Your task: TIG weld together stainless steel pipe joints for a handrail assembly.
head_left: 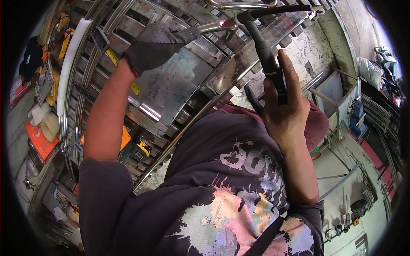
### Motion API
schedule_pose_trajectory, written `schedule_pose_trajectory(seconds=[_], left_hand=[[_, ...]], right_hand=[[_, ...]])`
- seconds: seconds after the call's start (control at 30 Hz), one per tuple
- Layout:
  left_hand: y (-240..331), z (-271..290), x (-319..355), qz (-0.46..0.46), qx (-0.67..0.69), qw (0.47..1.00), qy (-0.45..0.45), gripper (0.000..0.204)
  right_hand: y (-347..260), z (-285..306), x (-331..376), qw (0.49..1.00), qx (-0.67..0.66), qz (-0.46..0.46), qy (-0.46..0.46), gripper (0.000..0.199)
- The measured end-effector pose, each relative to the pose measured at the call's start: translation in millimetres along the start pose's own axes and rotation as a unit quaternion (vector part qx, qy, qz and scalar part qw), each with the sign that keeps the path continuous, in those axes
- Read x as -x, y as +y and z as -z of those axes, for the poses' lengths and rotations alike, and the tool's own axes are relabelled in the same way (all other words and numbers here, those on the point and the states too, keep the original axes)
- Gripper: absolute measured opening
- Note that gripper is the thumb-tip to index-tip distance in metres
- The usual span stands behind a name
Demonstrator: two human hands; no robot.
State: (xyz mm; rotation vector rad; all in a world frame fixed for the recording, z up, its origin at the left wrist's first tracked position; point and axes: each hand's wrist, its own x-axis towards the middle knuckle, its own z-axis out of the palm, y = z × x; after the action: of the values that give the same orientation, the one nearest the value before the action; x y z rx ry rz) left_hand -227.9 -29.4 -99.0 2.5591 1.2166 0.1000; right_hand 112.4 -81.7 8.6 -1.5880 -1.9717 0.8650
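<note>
My left hand (156, 48), in a dark grey work glove, is closed around a shiny metal tube (208, 28) above the slatted metal bench. My bare right hand (287, 106) grips the black handle of a TIG welding torch (264, 53), with the index finger stretched along it. The torch's pinkish nozzle (229, 23) points at the tube's end, where a small bright orange-white spot glows. A long black back cap (284, 10) extends to the right from the torch head. Beyond the tube lies a bent, polished tube (241, 6), partly cut off by the picture's upper edge.
A flat metal plate (171, 83) lies on the slatted bench (226, 79). Long metal tubes, one wrapped in white (74, 59), run along the left. A yellow-black tape measure (144, 148) sits near the bench edge. At the right stands a metal frame (331, 94).
</note>
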Motion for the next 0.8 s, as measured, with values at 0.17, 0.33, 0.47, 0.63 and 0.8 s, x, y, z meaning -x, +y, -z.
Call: schedule_pose_trajectory(seconds=[0.17, 0.33, 0.47, 0.63, 0.8], left_hand=[[1, -2, 3, -0.009, -0.171, 0.983, -0.069, 0.055], [-10, -7, -5, 0.051, 0.091, 0.993, -0.046, 0.063], [-21, -19, 3, 0.027, 0.082, 0.996, -0.015, 0.066], [-10, -11, -3, 0.055, 0.004, 0.997, -0.049, 0.056], [-24, -29, 7, 0.136, 0.189, 0.973, -0.001, 0.032]], right_hand=[[4, -2, -1, 0.999, 0.035, 0.023, 0.007, 0.063], [2, -3, 0, 1.0, -0.003, -0.001, 0.003, 0.064], [1, -2, 1, 1.0, -0.002, 0.001, -0.001, 0.064], [8, -4, -1, 0.997, 0.055, 0.05, 0.021, 0.056], [1, -5, 0, 1.0, -0.001, -0.009, 0.026, 0.065]])
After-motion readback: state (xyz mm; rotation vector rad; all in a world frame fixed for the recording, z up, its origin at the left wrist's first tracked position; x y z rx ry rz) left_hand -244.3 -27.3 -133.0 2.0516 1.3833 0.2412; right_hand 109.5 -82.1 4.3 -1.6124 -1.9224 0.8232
